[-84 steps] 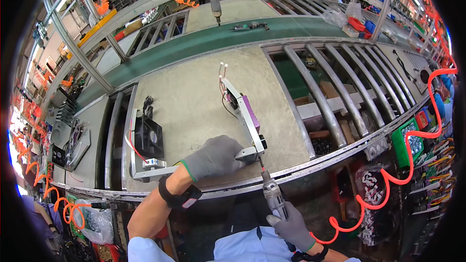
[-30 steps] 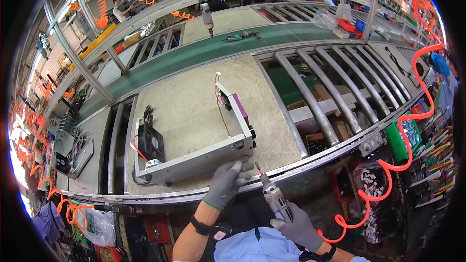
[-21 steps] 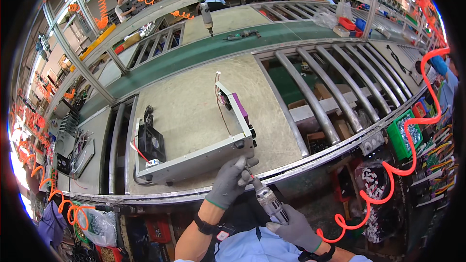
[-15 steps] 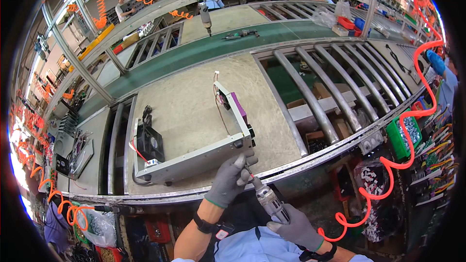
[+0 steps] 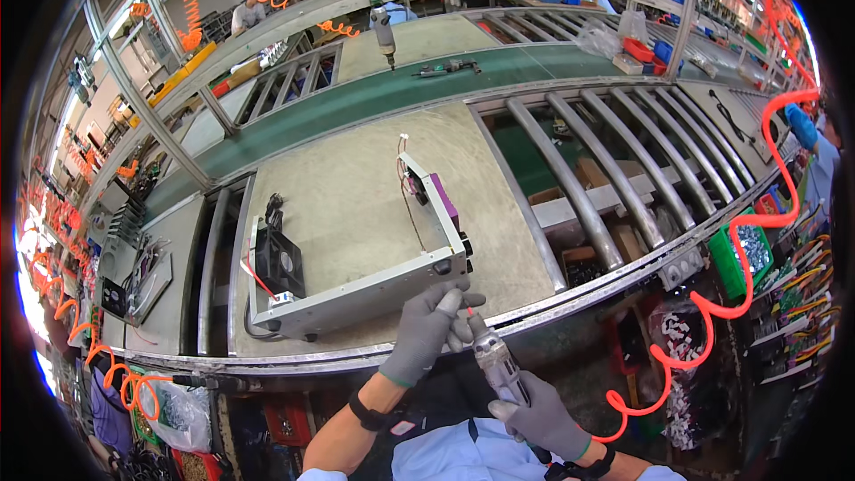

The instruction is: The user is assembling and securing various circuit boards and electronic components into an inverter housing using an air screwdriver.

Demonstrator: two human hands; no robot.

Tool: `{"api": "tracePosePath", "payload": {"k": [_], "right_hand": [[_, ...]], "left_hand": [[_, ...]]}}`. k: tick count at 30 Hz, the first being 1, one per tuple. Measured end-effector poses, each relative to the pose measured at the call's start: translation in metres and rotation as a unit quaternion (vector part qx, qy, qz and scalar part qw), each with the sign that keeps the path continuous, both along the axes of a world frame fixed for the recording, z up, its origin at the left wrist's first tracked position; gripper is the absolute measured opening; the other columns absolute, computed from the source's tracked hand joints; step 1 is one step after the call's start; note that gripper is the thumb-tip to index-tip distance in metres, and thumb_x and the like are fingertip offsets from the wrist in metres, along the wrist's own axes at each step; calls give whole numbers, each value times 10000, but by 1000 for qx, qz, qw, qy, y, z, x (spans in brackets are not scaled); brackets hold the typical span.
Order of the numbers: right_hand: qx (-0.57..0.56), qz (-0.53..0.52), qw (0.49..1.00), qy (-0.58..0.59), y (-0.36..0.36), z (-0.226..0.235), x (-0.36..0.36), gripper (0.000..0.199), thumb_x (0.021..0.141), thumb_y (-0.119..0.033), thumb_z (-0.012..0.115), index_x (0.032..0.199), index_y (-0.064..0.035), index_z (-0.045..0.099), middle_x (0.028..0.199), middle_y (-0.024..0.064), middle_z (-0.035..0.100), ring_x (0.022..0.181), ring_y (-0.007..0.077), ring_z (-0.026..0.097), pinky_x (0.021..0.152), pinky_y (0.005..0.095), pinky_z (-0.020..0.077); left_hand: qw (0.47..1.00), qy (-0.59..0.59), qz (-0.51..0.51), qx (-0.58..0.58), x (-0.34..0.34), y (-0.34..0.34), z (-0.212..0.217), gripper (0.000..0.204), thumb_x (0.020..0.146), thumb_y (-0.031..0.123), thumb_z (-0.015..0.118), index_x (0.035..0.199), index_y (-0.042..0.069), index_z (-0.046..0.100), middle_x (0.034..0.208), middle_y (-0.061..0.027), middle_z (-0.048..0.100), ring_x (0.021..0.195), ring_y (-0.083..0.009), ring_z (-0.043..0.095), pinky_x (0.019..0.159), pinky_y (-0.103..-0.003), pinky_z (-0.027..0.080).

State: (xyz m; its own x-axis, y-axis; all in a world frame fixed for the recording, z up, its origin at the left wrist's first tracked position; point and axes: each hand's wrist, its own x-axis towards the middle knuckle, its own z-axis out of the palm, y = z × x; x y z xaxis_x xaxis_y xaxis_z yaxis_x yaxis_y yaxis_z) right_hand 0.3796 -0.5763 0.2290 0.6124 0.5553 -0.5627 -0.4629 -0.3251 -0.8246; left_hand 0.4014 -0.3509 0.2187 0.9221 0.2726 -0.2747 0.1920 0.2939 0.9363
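In my right hand (image 5: pixel 540 416) is a pneumatic screwdriver (image 5: pixel 498 363), its tip pointing up toward my left fingers. My left hand (image 5: pixel 425 331), in a grey glove like the right, has its fingers pinched close to the driver's tip; whatever they hold there is too small to make out. Just beyond the left hand stands a grey metal chassis (image 5: pixel 374 300), an open frame resting on the board. Inside its left end sits a black fan (image 5: pixel 280 263) with red wires. A purple part (image 5: pixel 443 199) is fixed on its right side.
The chassis lies on a worn pale board (image 5: pixel 356 165), with metal rollers (image 5: pixel 614 169) to the right. Behind runs a green conveyor belt (image 5: pixel 525 67); another driver (image 5: pixel 385 36) hangs above it. An orange coiled hose (image 5: pixel 690 363) loops at right near a green bin of screws (image 5: pixel 746 260).
Both hands and the screwdriver have shifted slightly, the driver's tip rising a little nearer the chassis's front right corner. The chassis stays in place on the board.
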Motion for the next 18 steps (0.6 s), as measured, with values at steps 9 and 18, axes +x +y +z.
{"api": "tracePosePath", "payload": {"k": [9, 18], "right_hand": [[-9, -23, 999, -44, 14, 4, 24, 348, 874, -243, 744, 1087, -29, 572, 739, 26, 567, 545, 77, 545, 473, 261, 449], [-20, -7, 999, -27, 16, 12, 31, 359, 882, -236, 735, 1113, -24, 559, 716, 30, 574, 549, 80, 560, 470, 256, 455]], "left_hand": [[863, -195, 126, 448, 18, 45, 49, 206, 976, 207, 608, 950, 32, 712, 718, -68, 645, 595, -199, 603, 552, -346, 471], [688, -105, -52, 716, 47, 73, 53, 324, 927, 288, 629, 683, 80, 679, 658, -126, 597, 605, -341, 611, 548, -423, 464]]}}
